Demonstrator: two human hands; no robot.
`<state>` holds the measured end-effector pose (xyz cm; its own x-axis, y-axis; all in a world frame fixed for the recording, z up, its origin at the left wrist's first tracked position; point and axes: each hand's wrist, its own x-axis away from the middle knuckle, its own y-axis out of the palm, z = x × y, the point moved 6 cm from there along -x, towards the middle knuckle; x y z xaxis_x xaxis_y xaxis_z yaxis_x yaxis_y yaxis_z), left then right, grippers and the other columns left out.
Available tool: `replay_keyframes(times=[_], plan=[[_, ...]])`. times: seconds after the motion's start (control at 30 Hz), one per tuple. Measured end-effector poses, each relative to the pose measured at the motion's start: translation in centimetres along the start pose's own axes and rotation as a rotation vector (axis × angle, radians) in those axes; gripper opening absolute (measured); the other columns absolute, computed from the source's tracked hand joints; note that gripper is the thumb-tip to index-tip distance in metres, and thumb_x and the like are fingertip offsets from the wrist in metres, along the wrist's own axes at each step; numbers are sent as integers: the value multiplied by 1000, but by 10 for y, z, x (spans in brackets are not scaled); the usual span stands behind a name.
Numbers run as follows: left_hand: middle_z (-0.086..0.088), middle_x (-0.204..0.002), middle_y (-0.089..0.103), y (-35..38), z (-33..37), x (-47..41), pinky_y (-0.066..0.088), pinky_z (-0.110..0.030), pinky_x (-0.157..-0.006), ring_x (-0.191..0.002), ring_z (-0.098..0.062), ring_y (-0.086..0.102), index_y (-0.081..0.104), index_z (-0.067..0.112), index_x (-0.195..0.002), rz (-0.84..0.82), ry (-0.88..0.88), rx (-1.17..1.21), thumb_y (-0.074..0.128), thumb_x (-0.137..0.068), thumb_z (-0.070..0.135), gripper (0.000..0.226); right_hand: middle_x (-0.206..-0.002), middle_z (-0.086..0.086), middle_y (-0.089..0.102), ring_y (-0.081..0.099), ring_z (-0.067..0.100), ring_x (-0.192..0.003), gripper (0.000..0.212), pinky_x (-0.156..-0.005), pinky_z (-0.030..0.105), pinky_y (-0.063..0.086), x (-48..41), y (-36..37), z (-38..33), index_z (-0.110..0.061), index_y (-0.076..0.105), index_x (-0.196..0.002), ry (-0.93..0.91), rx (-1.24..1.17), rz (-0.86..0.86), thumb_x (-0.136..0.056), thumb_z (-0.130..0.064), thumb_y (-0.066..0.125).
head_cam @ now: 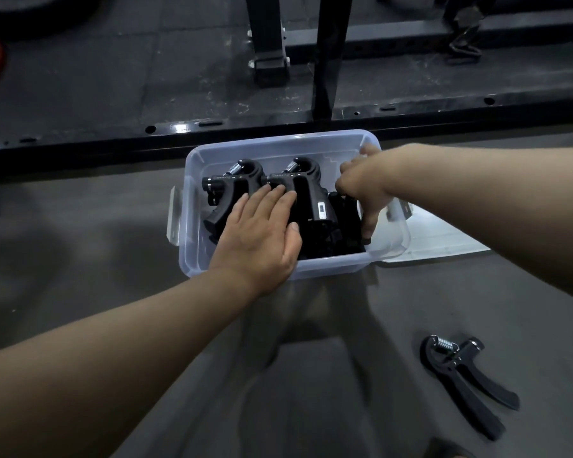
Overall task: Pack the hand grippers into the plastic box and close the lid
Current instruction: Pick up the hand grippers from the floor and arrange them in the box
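Clear plastic box (192, 233) sits on the grey floor (80, 259), lid off, and we have both hands inside it. Our left hand (262, 233) lies flat and open, fingers spread, pressing on the black hand grippers already packed (242, 186); it grasps nothing, just holds the stack down. Our right hand (364, 190) is curled at the box's right side, fingers wrapped around a dark gripper (344, 213) that it seems to be seating against the right wall; the exact grip is partly hidden by the hand itself. Two grippers with their silver springs up are plainly visible on the left and middle, more black handles are jammed beneath and beside them, count unclear

One more hand gripper (467, 378) lies loose on the floor, near right, well apart from the box. The lid (444, 236) appears to be the pale flat sheet on the floor just beside the box's right side, partly under it or touching it, we cannot tell which. A white latch (174, 219) hangs open on the left end

Progress as we judge it: most grippers in, one being settled, one left outside, lid not yet on, latches not yet snapped. Box looks nearly full, so the last one may need tidy stacking for the lid to shut
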<state>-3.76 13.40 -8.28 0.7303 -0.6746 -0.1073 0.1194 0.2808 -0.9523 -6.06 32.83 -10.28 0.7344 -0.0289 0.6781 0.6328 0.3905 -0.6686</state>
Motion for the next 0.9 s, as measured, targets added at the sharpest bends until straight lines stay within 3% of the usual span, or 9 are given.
replay_keyframes(times=[0.2, 0.27, 0.33, 0.37, 0.47, 0.53, 0.63, 0.77, 0.9], plan=[[-4, -153, 38, 2, 0, 0, 12, -42, -121, -146, -18, 24, 38, 15, -147, -11, -5, -6, 27, -93, 40, 61, -102, -8, 59, 56, 16, -110, 70, -113, 46, 16, 1, 7, -3, -32, 63, -105, -78, 38, 71, -50, -74, 75], [-4, -153, 39, 1, 1, -1, 12, -42, -121, -145, -19, 25, 38, 15, -147, -12, -4, -5, 27, -93, 41, 61, -108, -7, 64, 58, 16, -112, 73, -114, 47, 18, 1, 16, -6, -35, 60, -113, -79, 9, 35, -52, -72, 76], [-4, -154, 37, 0, 1, -1, 11, -42, -122, -146, -19, 23, 37, 15, -148, -22, -8, -7, 26, -93, 41, 62, -124, -1, 63, 59, 20, -117, 91, -113, 53, 26, -2, 21, -7, -33, 49, -128, -67, -112, -22, -48, -61, 82], [-4, -154, 36, 0, 1, -1, 10, -42, -122, -146, -18, 23, 36, 15, -148, -27, -9, -6, 26, -93, 41, 62, -136, 4, 56, 54, 23, -125, 103, -113, 55, 28, -3, 23, -10, -27, 42, -138, -66, -140, -61, -48, -58, 82], [-4, -154, 37, 0, 1, -1, 10, -41, -122, -146, -18, 23, 36, 15, -148, -20, -9, -4, 27, -93, 41, 62, -158, 18, 22, 18, 29, -148, 109, -120, 51, 8, 4, 21, -15, -10, 23, -152, -50, 100, -63, -70, -64, 72], [-4, -154, 37, 0, 0, 0, 11, -41, -122, -146, -18, 23, 37, 14, -148, -18, -12, -2, 27, -93, 41, 62, -151, 23, 31, 26, 35, -143, 101, -119, 52, 8, 16, 14, -12, -5, 32, -147, 25, 116, 30, -74, -63, 69], [-4, -154, 36, 1, 0, -1, 11, -41, -122, -146, -18, 23, 36, 14, -148, -20, -5, -4, 27, -93, 41, 62, -123, 13, 53, 51, 33, -114, 63, -105, 45, 31, 36, 6, -13, -18, 56, -128, -26, 121, 273, -80, -58, 63], [-3, -155, 36, 1, 0, -1, 10, -41, -122, -146, -17, 22, 35, 14, -148, -26, -8, -4, 27, -93, 41, 62, -118, 3, 59, 52, 27, -111, 47, -95, 40, 31, 41, 21, -28, -27, 59, -119, -83, 159, 278, -83, -57, 55], [-5, -153, 39, 0, 1, -1, 12, -41, -122, -145, -18, 25, 38, 14, -147, -10, -8, -7, 27, -92, 41, 62, -118, 8, 59, 53, 29, -110, 31, -93, 37, 34, 28, 23, -44, -21, 63, -115, -71, 225, 359, -92, -32, 46]])
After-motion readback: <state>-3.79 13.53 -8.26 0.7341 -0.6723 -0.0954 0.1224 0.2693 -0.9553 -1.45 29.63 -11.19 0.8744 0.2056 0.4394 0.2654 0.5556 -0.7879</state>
